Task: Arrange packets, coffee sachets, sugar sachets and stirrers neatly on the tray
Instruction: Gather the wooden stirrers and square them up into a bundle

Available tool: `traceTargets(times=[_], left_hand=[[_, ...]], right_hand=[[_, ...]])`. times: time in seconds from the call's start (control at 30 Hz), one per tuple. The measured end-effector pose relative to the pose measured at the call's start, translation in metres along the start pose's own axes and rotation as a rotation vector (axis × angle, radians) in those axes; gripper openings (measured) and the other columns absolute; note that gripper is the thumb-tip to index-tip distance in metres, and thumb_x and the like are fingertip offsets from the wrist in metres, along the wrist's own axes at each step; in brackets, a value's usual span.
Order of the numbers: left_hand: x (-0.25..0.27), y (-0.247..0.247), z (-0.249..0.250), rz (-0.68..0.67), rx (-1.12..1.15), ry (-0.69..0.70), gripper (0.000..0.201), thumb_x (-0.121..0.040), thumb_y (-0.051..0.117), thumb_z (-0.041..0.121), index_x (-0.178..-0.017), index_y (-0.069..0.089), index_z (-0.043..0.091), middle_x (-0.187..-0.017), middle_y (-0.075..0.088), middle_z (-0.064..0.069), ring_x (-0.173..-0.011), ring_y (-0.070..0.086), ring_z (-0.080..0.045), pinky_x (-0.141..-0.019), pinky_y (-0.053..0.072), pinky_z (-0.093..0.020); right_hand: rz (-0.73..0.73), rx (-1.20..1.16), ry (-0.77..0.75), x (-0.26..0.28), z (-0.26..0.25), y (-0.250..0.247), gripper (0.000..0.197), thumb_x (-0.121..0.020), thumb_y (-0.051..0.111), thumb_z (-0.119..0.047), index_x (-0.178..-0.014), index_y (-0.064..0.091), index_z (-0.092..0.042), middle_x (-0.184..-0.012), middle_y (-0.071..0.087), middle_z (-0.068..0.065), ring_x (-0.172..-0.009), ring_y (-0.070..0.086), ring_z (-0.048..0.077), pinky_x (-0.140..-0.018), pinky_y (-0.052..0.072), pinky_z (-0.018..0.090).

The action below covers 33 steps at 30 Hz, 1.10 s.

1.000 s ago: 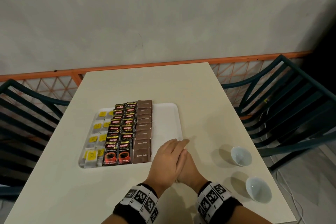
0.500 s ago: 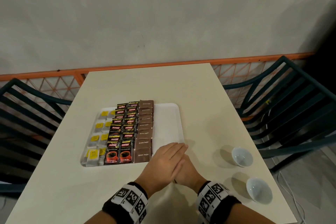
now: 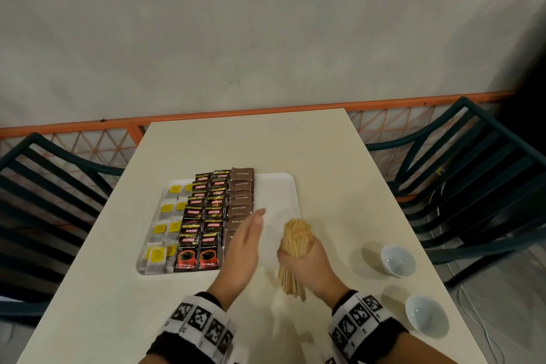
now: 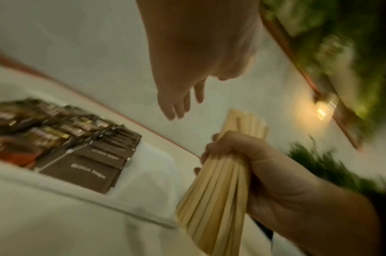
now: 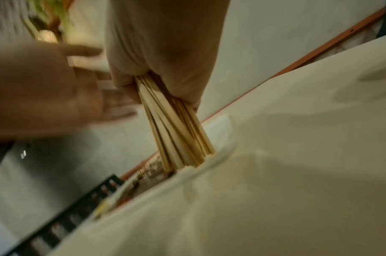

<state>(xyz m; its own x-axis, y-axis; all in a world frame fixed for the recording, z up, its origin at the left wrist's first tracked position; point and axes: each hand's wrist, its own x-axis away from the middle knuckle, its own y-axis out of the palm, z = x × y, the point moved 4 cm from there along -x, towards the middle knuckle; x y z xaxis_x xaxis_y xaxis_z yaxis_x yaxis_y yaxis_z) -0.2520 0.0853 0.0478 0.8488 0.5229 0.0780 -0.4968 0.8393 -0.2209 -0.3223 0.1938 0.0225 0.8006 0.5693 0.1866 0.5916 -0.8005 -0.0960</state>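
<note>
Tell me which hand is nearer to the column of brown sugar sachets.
Left. The left hand, open with straight fingers, overlaps the brown sugar sachets' near end in the head view. The right hand is farther right, gripping the wooden stirrers.

Right hand (image 5: pixel 165 52) fisted round bundle of pale flat wooden stirrers (image 5: pixel 179 133), lower ends fanned, touching rim of white plastic tray (image 5: pixel 218 152). Left hand (image 5: pixel 45 90) blurred beside it, fingers straight, apart from bundle. Cream tabletop (image 5: pixel 297 181) below; sachets indistinct.
</note>
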Motion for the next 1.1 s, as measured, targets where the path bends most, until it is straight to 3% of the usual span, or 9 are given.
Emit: traceTargets(times=[0.2,0.43,0.53,0.63,0.7,0.8,0.87,0.97,1.1], left_hand=[[0.004,0.010,-0.026,-0.120,0.654,-0.663,0.059,-0.096,0.030,0.049,-0.122,0.054,0.003,-0.113,0.063,-0.020,-0.101,0.060,-0.032,-0.094,0.045,-0.046],[0.006,0.021,0.006,-0.081,0.976,-0.745,0.038,-0.097,0.033,0.023,-0.104,0.062,0.000,-0.079,0.072,-0.020,-0.085,0.063,-0.031,-0.051,0.058,-0.042],[0.003,0.020,0.003,-0.066,0.949,-0.764,0.036,-0.097,0.032,0.020,-0.104,0.061,-0.001,-0.075,0.071,-0.020,-0.085,0.061,-0.031,-0.048,0.057,-0.041],[0.005,0.019,-0.001,-0.073,0.888,-0.725,0.037,-0.099,0.033,0.023,-0.115,0.059,0.001,-0.095,0.068,-0.021,-0.090,0.062,-0.031,-0.058,0.059,-0.041],[0.006,0.017,-0.009,-0.113,0.684,-0.594,0.036,-0.099,0.036,0.032,-0.118,0.058,0.011,-0.107,0.067,-0.014,-0.096,0.065,-0.026,-0.072,0.058,-0.040],[0.016,0.011,-0.002,-0.253,0.208,-0.225,0.041,-0.090,0.046,0.050,-0.122,0.053,0.025,-0.114,0.066,0.005,-0.103,0.063,-0.004,-0.083,0.051,-0.021],[0.026,0.018,0.000,-0.404,0.057,-0.110,0.069,-0.074,0.067,0.053,-0.131,0.042,0.024,-0.119,0.061,0.010,-0.107,0.059,0.001,-0.088,0.049,-0.019],[0.034,0.031,-0.006,-0.450,0.000,-0.156,0.083,-0.069,0.079,0.032,-0.133,0.026,0.030,-0.123,0.056,0.009,-0.112,0.056,-0.003,-0.094,0.049,-0.025],[0.032,0.036,-0.015,-0.387,0.098,-0.284,0.075,-0.076,0.068,0.001,-0.129,0.021,0.025,-0.112,0.060,-0.005,-0.100,0.061,-0.013,-0.078,0.053,-0.024]], right_hand=[[0.061,-0.273,-0.164,-0.002,-0.065,-0.009,0.030,-0.073,0.072,0.002,-0.062,0.064,-0.025,-0.063,0.067,-0.009,-0.067,0.065,0.009,-0.066,0.055,0.027],[0.115,-0.155,-0.253,0.014,-0.074,0.009,0.021,-0.072,0.074,-0.004,-0.072,0.067,-0.023,-0.071,0.069,-0.009,-0.068,0.067,0.001,-0.064,0.053,0.014],[0.115,-0.128,-0.250,0.014,-0.068,0.013,0.019,-0.071,0.075,-0.005,-0.073,0.067,-0.022,-0.074,0.070,-0.006,-0.070,0.067,0.003,-0.066,0.053,0.015],[0.128,-0.119,-0.220,0.012,-0.068,0.011,0.012,-0.072,0.075,-0.009,-0.080,0.068,-0.015,-0.076,0.069,-0.001,-0.071,0.067,0.007,-0.064,0.054,0.017],[0.137,-0.141,-0.187,0.008,-0.068,0.004,0.013,-0.073,0.073,-0.009,-0.076,0.065,-0.018,-0.072,0.066,-0.002,-0.069,0.065,0.010,-0.063,0.054,0.022],[0.128,-0.187,-0.077,-0.003,-0.059,-0.006,0.016,-0.072,0.067,-0.003,-0.069,0.058,-0.016,-0.066,0.060,0.000,-0.064,0.061,0.015,-0.061,0.052,0.029],[0.099,-0.200,0.023,-0.007,-0.047,-0.010,0.011,-0.071,0.064,-0.001,-0.072,0.057,-0.010,-0.069,0.058,0.009,-0.066,0.059,0.021,-0.064,0.052,0.035],[-0.021,-0.228,0.180,-0.006,-0.029,-0.004,0.011,-0.072,0.063,0.002,-0.075,0.057,-0.006,-0.069,0.055,0.011,-0.064,0.057,0.022,-0.060,0.049,0.032],[-0.137,-0.239,0.350,-0.006,-0.015,0.009,0.017,-0.073,0.067,0.000,-0.089,0.064,-0.006,-0.075,0.062,0.011,-0.071,0.064,0.023,-0.062,0.055,0.031]])
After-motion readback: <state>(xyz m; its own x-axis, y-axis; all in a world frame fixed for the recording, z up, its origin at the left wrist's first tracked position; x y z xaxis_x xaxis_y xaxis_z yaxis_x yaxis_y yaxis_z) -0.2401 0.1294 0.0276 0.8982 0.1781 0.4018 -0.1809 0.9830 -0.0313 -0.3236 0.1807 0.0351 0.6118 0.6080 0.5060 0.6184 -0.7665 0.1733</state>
